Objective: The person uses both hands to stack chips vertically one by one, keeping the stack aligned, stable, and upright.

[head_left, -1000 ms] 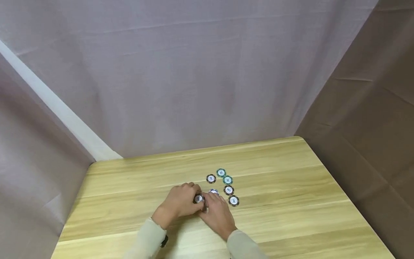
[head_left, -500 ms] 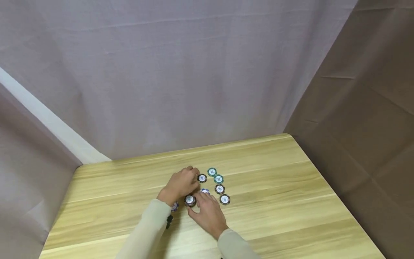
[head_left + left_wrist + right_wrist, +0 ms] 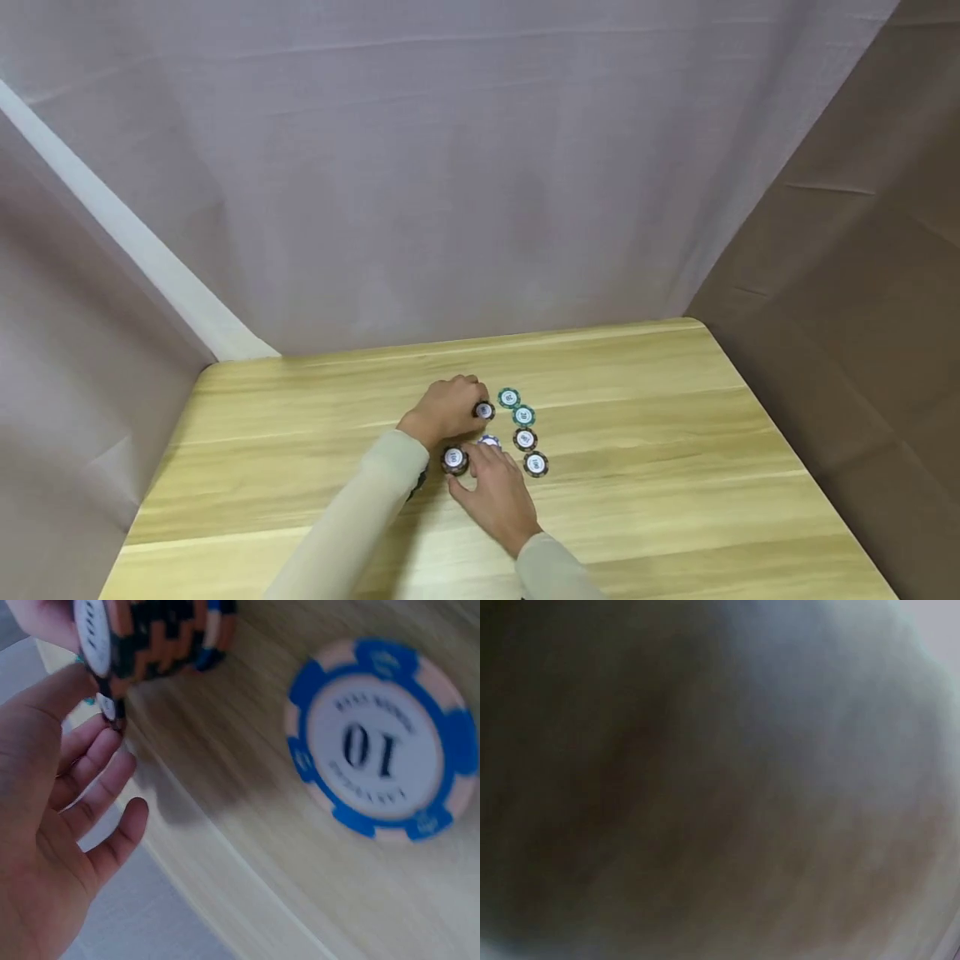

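Note:
In the head view my left hand point(image 3: 447, 410) reaches across the table and pinches a black-and-brown poker chip point(image 3: 484, 410) at its edge, between thumb and fingers. A stack of poker chips point(image 3: 454, 459), mostly black and brown with a "100" face on top, stands nearer to me. My right hand point(image 3: 498, 493) holds this stack from its right side, thumb in front and fingers behind. Blue edges show low in the stack point(image 3: 161, 634) in the left wrist view. A blue-and-white chip point(image 3: 489, 440) lies partly under the right fingers. Only a dark blur fills the right wrist view.
Two green chips point(image 3: 509, 397) and two dark chips point(image 3: 536, 464) lie in a curved row to the right on the wooden table point(image 3: 675, 467). A blue "10" chip point(image 3: 382, 746) lies flat, seen in the left wrist view. Grey curtains point(image 3: 465, 183) hang behind.
My left hand has left the stack, moved away from me to the lone dark chip and pinched it. My right hand has stayed at the stack. The head view shifted slightly.

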Demonstrator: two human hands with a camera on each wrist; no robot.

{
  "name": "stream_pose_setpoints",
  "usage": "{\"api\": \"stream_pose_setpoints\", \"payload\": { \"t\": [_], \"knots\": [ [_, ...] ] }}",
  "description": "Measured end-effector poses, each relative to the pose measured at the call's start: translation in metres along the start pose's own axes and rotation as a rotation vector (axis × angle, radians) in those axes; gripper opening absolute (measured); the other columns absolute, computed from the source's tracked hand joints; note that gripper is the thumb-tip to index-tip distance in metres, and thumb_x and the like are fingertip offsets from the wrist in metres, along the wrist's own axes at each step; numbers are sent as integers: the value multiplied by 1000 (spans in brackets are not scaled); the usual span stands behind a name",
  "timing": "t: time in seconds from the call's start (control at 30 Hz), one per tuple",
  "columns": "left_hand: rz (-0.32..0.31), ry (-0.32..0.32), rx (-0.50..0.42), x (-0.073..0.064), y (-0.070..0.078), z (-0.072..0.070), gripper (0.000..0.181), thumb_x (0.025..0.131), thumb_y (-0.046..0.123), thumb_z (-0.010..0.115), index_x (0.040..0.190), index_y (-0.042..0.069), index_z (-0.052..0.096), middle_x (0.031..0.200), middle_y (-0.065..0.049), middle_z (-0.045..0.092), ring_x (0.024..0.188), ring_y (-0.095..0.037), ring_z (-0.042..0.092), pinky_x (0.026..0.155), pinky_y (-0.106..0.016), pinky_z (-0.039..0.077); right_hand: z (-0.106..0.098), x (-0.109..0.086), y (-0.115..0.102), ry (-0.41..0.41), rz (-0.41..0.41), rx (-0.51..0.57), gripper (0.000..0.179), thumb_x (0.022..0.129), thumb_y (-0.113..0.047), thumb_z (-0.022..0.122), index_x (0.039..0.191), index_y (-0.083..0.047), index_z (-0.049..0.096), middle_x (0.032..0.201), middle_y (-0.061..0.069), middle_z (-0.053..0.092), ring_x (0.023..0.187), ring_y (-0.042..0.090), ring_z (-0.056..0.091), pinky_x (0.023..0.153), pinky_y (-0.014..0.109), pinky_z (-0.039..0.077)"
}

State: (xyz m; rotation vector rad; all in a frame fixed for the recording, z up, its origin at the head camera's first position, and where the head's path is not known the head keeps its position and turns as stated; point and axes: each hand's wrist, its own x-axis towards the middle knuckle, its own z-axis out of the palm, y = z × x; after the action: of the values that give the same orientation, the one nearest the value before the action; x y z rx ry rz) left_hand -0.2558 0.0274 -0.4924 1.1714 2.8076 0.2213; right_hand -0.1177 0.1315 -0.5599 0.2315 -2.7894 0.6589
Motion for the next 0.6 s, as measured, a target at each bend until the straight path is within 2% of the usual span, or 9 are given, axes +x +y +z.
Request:
{"api": "stream_pose_setpoints", "payload": {
  "t": [0.2, 0.4, 0.6],
  "knots": [
    [-30, -17, 76, 8, -2, 3, 26, 83, 40, 73, 100, 21, 73, 98, 7, 65, 89, -11, 60, 76, -32, 58, -4, -1, 7, 15, 11, 16, 42, 92, -43, 76, 126, -20, 71, 86, -14, 54, 84, 5, 50, 87, 37, 52],
    [-25, 8, 2, 6, 3, -3, 26, 79, 41, 74, 94, 21, 70, 90, 8, 63, 83, -11, 60, 70, -31, 57, -8, -5, 18, 27, 33, 12, 38, 90, -41, 80, 120, -21, 70, 85, -16, 53, 83, 5, 50, 86, 36, 52],
    [4, 79, -25, -7, 8, -11, 31, 83, 41, 72, 103, 17, 68, 93, 6, 63, 83, -10, 59, 70, -27, 55, -11, -11, 24, 25, 35, -7, 36, 88, -42, 81, 115, -20, 70, 82, -17, 50, 79, 4, 47, 81, 35, 51]
  ]
}}
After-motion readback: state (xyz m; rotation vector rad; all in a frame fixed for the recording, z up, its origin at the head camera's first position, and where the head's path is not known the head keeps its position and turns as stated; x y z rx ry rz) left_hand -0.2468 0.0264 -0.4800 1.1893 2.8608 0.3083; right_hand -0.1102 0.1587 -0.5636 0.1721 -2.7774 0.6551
